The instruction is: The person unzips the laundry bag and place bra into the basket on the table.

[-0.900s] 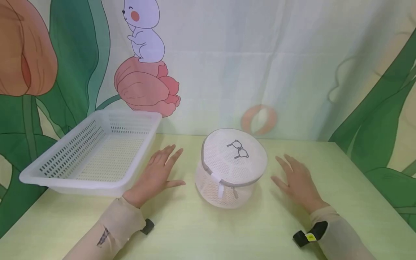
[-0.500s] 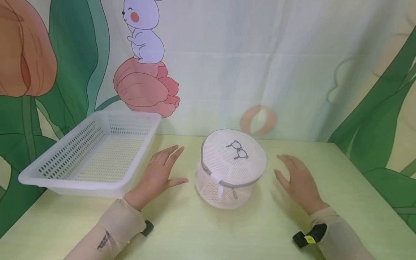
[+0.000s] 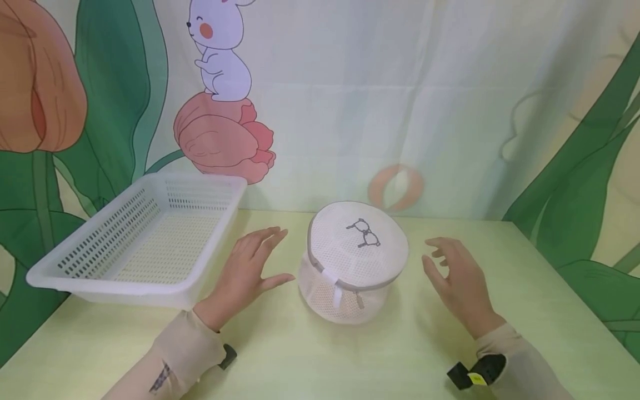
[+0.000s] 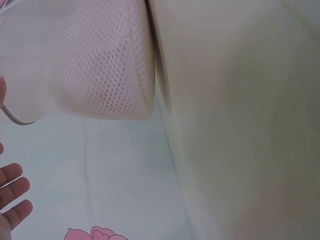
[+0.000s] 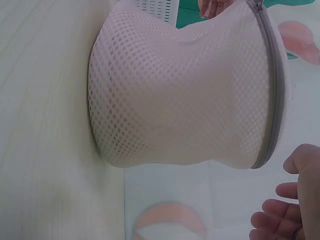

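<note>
A round white mesh laundry bag (image 3: 357, 244) stands upright on the table, with a drawing of glasses on its top. A grey zipper (image 3: 320, 266) runs around the lid edge, and a white tab hangs at the front. To its left, my left hand (image 3: 245, 272) hovers with fingers spread and thumb pointing at the bag, not touching it. On the other side is my right hand (image 3: 462, 283), its fingers loosely bent, also apart from the bag. Both wrist views show the mesh side (image 5: 170, 95) close up, and neither hand holds anything.
A white plastic basket (image 3: 125, 288) with slotted walls stands on the left of the table, right beside my left forearm. Behind the table hangs a curtain (image 3: 320, 111) printed with a rabbit and tulips. The pale green tabletop (image 3: 320, 366) extends in front of the bag.
My left hand has shifted slightly right, its thumb nearer the bag. The right hand's fingers have bent a little more. The bag stays in place while the head view tilts slightly.
</note>
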Available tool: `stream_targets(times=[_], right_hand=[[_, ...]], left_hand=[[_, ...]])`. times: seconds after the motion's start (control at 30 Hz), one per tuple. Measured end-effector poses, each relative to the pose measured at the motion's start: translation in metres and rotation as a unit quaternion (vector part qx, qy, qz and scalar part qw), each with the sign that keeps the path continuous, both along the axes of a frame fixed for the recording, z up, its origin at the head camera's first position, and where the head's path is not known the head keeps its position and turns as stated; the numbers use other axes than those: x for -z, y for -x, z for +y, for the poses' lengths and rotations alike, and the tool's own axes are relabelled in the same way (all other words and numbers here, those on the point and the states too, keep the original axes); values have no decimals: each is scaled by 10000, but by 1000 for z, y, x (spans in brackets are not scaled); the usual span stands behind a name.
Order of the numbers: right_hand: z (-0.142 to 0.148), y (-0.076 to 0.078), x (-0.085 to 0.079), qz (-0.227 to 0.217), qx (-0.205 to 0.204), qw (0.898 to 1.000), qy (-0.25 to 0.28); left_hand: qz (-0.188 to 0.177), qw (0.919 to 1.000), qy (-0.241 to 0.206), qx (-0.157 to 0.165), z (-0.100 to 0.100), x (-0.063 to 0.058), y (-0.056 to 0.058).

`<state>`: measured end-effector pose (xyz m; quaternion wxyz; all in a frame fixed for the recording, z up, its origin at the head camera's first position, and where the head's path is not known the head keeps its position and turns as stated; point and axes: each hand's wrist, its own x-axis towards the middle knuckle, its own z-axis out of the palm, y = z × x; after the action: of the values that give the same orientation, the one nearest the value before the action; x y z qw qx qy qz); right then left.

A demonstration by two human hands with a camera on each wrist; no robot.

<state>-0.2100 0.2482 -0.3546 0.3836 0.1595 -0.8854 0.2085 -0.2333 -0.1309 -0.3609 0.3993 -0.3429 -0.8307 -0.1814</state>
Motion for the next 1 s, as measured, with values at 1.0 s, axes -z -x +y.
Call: stream_targets(times=[1.0], right_hand=[[-44, -48, -18, 775, -1341, 9875, 300]], left_hand=[[1205, 9845, 163, 1265, 45, -32, -34]])
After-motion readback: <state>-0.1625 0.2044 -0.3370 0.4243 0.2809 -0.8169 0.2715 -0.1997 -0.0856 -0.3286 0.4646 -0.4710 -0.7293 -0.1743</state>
